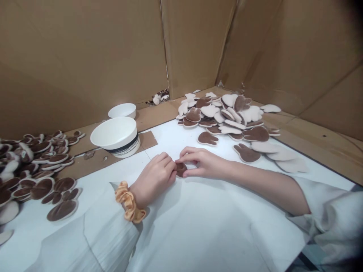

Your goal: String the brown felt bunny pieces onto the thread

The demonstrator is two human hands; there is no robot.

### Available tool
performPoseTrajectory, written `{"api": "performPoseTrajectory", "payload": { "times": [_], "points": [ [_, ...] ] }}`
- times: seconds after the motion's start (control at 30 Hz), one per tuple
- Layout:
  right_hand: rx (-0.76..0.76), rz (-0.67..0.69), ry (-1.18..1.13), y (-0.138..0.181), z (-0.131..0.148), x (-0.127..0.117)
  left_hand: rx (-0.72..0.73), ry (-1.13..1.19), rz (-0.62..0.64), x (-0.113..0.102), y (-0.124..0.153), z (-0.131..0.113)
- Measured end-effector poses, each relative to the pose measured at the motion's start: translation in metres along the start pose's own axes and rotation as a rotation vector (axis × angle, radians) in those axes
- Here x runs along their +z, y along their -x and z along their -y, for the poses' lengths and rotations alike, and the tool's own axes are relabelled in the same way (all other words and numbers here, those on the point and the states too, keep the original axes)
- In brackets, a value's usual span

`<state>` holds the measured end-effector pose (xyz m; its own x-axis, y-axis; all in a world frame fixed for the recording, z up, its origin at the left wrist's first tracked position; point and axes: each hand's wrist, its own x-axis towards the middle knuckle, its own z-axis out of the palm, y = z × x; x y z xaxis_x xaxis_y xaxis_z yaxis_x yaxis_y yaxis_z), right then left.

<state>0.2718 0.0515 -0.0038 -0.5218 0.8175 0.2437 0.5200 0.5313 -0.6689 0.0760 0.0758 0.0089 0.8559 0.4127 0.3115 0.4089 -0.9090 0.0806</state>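
Observation:
In the middle of the head view my left hand (157, 173), with an orange scrunchie (128, 202) round its wrist, is closed with curled fingers at the left edge of a small brown plush piece (180, 170). My right hand (200, 162) holds the same piece from the right, its thumb below and its fingers above. Fingers cover much of the piece, so its full shape is hidden. Just beyond my right hand lie a brown rabbit-head-shaped piece (208, 138) and another such piece (247, 153).
A heap of brown and white plush pieces (210, 110) rises at the back right. Another pile (42, 146) spreads along the left. Two white paper bowls, a larger bowl (115, 132) and a smaller bowl (122, 110), stand at the back left. Cardboard walls (195, 45) enclose the white tabletop (161, 132).

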Motion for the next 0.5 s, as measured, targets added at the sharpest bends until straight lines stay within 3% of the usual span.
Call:
{"api": "performPoseTrajectory", "payload": {
  "times": [0.5],
  "points": [
    [-0.024, 0.021, -0.124, -0.006, -0.014, 0.000, -0.020, 0.012, 0.003, -0.001, 0.001, 0.000]
  ]
}}
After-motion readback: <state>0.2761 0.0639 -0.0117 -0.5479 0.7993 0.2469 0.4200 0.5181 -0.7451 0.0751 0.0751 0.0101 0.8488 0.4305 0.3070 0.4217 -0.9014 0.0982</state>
